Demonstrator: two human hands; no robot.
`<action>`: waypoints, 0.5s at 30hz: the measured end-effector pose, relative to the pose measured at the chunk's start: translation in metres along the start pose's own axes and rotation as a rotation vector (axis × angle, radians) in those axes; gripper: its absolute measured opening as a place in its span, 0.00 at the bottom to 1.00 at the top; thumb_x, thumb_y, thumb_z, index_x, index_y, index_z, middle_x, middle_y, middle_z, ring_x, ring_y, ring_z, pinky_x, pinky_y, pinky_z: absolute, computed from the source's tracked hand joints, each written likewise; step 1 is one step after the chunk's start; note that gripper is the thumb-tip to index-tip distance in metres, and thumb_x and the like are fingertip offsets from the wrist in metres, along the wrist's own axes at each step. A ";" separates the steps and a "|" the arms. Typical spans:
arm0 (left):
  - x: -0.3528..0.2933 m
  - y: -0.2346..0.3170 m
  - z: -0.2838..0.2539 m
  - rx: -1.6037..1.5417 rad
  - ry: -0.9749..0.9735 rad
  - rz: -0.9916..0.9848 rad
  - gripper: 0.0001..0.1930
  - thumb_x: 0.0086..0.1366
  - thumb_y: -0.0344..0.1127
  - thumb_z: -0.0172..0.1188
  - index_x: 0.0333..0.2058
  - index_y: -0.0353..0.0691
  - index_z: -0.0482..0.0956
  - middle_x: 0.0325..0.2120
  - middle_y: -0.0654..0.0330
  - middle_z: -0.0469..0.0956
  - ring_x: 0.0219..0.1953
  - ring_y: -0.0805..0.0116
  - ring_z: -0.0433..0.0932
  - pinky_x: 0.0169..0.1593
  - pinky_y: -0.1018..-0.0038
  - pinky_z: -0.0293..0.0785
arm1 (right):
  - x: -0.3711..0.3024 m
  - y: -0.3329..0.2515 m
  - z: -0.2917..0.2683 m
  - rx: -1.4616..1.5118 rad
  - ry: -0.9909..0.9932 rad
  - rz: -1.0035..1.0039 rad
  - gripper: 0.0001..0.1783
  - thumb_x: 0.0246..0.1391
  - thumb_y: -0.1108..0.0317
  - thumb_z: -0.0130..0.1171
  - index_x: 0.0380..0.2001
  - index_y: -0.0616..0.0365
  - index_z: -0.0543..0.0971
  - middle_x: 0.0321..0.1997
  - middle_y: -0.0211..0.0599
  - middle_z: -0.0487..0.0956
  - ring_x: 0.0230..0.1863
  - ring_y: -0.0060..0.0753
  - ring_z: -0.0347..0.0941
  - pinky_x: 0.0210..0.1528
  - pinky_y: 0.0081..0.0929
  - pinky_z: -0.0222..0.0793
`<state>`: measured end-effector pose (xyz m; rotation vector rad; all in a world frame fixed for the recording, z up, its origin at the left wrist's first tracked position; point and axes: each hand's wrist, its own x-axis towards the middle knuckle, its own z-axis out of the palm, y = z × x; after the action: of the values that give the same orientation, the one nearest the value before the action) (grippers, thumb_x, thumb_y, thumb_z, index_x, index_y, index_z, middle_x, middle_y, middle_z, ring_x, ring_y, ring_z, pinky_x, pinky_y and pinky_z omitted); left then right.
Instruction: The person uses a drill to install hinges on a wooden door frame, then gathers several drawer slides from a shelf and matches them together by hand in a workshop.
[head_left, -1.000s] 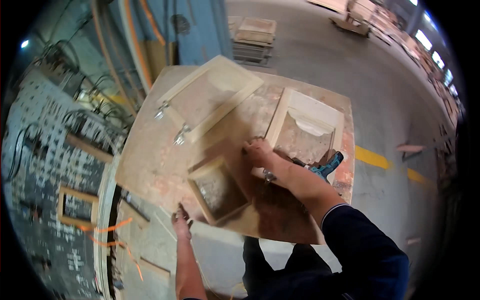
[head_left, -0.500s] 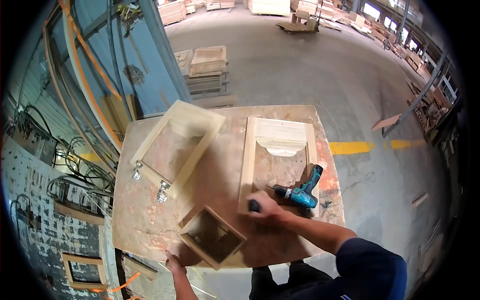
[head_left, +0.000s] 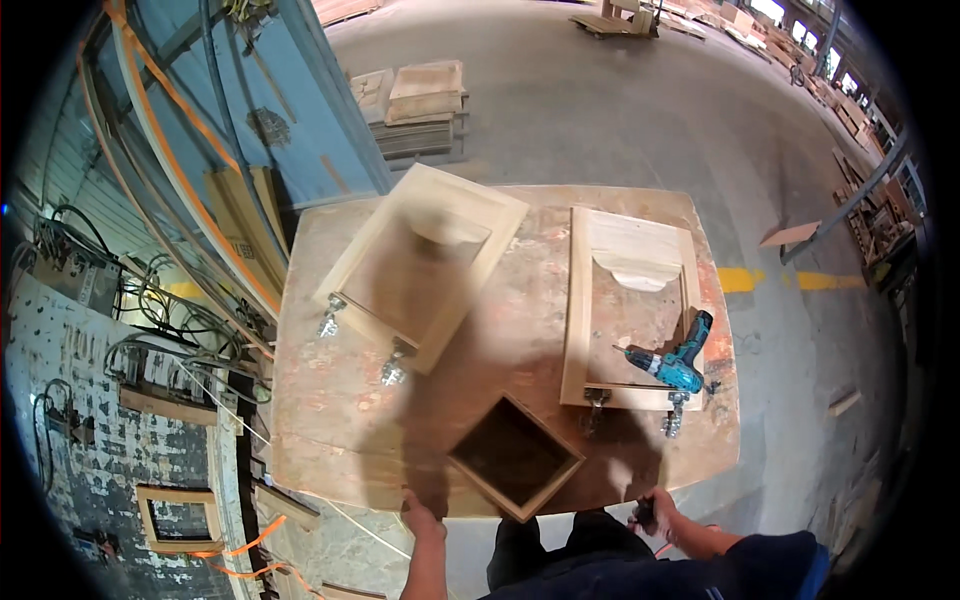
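My left hand (head_left: 421, 516) rests on the front edge of the worn wooden worktable (head_left: 330, 420), just left of a small open wooden box (head_left: 515, 456) that sits askew near that edge. My right hand (head_left: 658, 514) is low at the table's front right edge, closed around a small dark object (head_left: 641, 515) that I cannot identify. A blue cordless drill (head_left: 676, 365) lies on the right panelled cabinet door (head_left: 628, 300), apart from both hands. A second cabinet door (head_left: 420, 262) lies tilted on the left, with metal hinges (head_left: 392, 370) on its near edge.
A blue machine wall (head_left: 300, 120) and orange hoses (head_left: 180, 170) stand to the left. Stacked wooden panels (head_left: 425, 100) lie on the concrete floor beyond the table. Small frames (head_left: 178, 515) lean at the lower left. Yellow floor marks (head_left: 740, 280) run off to the right.
My right hand has pulled back from the drill and the right door to the table's front edge. The drill stays on the door. The view has tilted up, showing more of the floor.
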<state>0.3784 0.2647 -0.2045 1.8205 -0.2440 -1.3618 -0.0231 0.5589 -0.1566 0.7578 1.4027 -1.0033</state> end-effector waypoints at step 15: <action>0.220 0.288 0.023 1.547 0.396 1.031 0.44 0.63 0.64 0.57 0.69 0.42 0.57 0.63 0.45 0.64 0.64 0.46 0.65 0.63 0.46 0.61 | 0.062 0.057 0.082 0.165 0.131 -0.393 0.26 0.62 0.39 0.54 0.22 0.47 0.70 0.19 0.31 0.66 0.17 0.35 0.64 0.16 0.34 0.60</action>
<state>0.5342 -0.0598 -0.1581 2.3151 -2.0667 0.1716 0.0574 0.5015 -0.2206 0.6902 1.6355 -1.4081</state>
